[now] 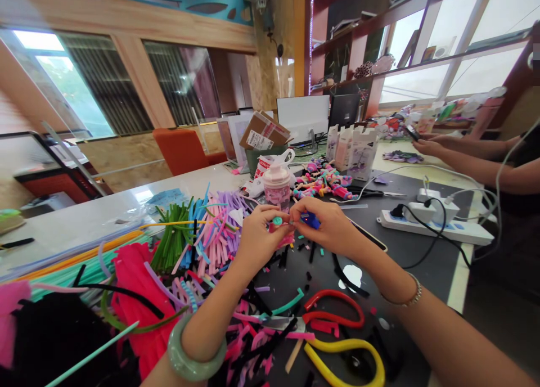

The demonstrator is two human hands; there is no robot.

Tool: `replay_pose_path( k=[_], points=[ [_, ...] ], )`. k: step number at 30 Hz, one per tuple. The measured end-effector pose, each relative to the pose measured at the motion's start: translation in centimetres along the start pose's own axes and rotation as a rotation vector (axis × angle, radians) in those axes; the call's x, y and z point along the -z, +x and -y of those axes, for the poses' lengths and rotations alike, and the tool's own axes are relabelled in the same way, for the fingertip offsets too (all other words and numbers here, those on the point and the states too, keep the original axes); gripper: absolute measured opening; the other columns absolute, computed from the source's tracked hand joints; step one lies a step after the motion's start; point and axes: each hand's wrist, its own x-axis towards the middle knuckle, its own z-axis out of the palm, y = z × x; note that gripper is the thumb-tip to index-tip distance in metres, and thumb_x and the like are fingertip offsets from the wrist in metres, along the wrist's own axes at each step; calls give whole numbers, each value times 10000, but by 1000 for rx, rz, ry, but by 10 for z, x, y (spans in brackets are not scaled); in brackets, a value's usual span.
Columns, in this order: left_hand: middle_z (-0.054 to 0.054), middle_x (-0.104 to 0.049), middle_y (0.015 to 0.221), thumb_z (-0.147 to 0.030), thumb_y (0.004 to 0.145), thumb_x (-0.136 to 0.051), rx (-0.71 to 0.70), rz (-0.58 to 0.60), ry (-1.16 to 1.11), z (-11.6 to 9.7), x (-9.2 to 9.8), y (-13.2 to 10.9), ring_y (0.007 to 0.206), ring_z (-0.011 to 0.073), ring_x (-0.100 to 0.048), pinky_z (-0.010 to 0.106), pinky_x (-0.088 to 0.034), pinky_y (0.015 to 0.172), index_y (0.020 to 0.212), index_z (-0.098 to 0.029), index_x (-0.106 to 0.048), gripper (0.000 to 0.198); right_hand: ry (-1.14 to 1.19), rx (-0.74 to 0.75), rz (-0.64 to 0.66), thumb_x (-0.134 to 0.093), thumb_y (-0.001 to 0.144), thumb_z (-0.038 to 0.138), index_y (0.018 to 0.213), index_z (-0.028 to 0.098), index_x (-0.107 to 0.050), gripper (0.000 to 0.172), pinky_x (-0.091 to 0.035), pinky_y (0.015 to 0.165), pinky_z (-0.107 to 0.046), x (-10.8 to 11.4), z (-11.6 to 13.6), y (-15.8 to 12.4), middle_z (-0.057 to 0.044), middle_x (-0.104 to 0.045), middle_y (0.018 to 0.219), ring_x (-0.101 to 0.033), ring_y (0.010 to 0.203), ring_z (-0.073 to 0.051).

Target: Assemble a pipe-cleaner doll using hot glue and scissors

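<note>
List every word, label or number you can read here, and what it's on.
No text reads clearly.
Cardboard box, white label: print too blurred.
White bag: red print, too blurred.
White cartons: purple pictures, lettering too small.
No text shows on the teal piece in the left hand or the blue piece in the right hand.

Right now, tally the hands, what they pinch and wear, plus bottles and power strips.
Hands: 2
Teal piece: 1
Blue piece: 1
Bangle: 1
Bracelet: 1
Bottle: 1
Power strip: 1
Total: 8
</note>
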Motion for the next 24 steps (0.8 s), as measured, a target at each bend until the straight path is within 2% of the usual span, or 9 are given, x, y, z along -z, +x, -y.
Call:
replay_pose_path(
  k=[12, 15, 19, 24],
  points=[
    [44, -703, 803, -301, 631, -719, 42, 80, -142, 6, -1, 0, 777, 206, -625, 299, -477, 721, 796, -152, -711, 223, 37, -61, 4, -531, 781, 139, 843, 191, -541, 81, -459, 713, -254, -1, -3, 0, -27, -644, 821, -588, 747, -134],
    [14, -657, 718, -323, 602, -731, 64, 59, -168, 6, -4, -1, 678, 166, -564, 262, -435, 638, 773, -155, -701, 242, 42, -62, 4, -538, 783, 139, 840, 188, -543, 75, -459, 716, -252, -1, -2, 0, -28, -645, 822, -588, 750, -132],
    [-34, -561, 606, -266, 606, -699, 99, 26, -240, 6, -8, -3, 554, 111, -451, 231, -362, 561, 766, -160, -682, 193, 86, -73, -4, -559, 799, 160, 842, 186, -552, 51, -462, 713, -250, 0, -2, 0, -27, -648, 818, -590, 747, -130],
    [-53, -498, 551, -281, 597, -717, 94, 13, -275, 5, -6, -3, 530, 101, -404, 225, -322, 536, 748, -164, -673, 196, 128, -91, 3, -593, 807, 174, 856, 190, -585, 52, -464, 725, -260, 2, -4, 1, -23, -657, 828, -592, 762, -134]
  ],
)
